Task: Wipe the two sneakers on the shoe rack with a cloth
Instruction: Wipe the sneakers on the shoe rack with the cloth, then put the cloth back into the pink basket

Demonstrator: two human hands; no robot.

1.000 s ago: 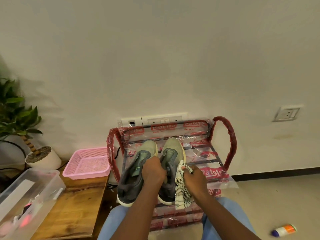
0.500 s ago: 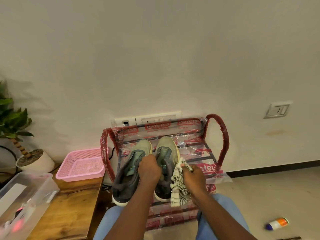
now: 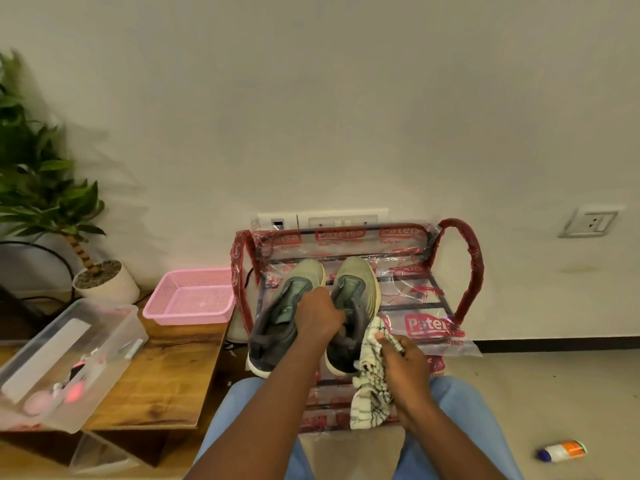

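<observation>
2 grey-green mesh sneakers (image 3: 349, 313) sit on the plastic-wrapped red rack (image 3: 467, 268); left hand (image 3: 317, 315) grips one's collar, right hand (image 3: 405, 368) clutches a white striped cloth (image 3: 369, 393).

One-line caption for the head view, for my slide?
Left hand steadies right sneaker; right hand presses cloth against it.

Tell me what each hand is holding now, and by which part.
The left hand grips the right sneaker at its collar. The right hand holds the cloth near its upper end.
</observation>
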